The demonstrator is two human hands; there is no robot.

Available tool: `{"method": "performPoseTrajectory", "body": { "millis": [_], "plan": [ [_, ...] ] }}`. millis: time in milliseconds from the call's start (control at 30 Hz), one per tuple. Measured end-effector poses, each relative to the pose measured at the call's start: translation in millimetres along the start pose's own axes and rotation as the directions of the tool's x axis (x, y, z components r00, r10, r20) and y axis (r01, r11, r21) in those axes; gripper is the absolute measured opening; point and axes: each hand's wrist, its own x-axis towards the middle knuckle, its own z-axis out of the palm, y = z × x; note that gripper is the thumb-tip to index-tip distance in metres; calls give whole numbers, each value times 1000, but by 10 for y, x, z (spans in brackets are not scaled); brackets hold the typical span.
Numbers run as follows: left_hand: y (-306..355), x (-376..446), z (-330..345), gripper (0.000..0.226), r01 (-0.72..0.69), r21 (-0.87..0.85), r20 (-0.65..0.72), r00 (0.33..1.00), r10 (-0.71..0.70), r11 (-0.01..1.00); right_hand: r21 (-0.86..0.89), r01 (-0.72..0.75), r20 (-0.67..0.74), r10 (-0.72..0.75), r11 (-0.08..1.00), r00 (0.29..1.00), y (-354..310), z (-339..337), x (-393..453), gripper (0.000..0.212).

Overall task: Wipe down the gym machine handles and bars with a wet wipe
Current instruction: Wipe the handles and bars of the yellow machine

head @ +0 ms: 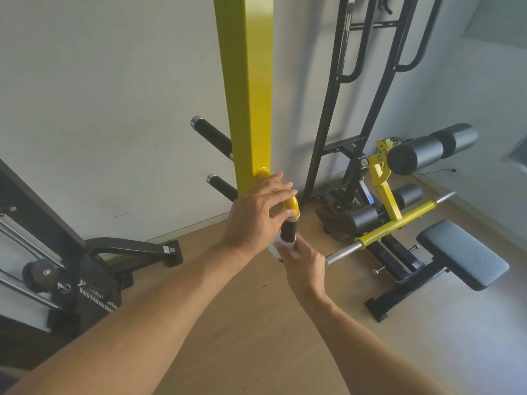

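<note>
A person's right hand (305, 262) wraps a white wet wipe (281, 248) around a black handle (288, 230) below a yellow upright. The left hand (256, 212) rests open-fingered on the yellow elbow (291, 202). The thin wipe could slip off the grip's end.

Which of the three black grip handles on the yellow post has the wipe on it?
The near handle below the yellow elbow, with the white wipe wrapped around its lower end. The two handles toward the wall are bare.
</note>
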Motion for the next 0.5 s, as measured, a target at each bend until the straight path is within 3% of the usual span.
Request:
{"method": "performPoseTrajectory", "body": {
  "millis": [100, 233, 300, 400, 500],
  "plan": [
    [0, -8, 10, 39, 0, 1, 0, 1000, 0, 1000, 130, 133, -88, -122, 983, 989, -202, 2, 114, 30],
    [34, 6, -7, 40, 23, 9, -6, 1000, -23, 1000, -82, -47, 125, 57, 996, 990, 119, -6, -89, 25],
    [62, 15, -15, 40, 44, -4, 12, 999, -44, 999, -124, -60, 143, 78, 990, 987, 171, -45, -83, 25],
    [79, 42, -23, 40, 77, -14, 19, 997, -77, 997, 18, 89, 40, -90, 996, 995, -143, -139, 140, 16],
    [77, 16, -40, 41, 85, -10, 15, 996, -85, 996, 167, 134, 156, -161, 977, 975, -372, -269, 349, 12]
  ]
}}
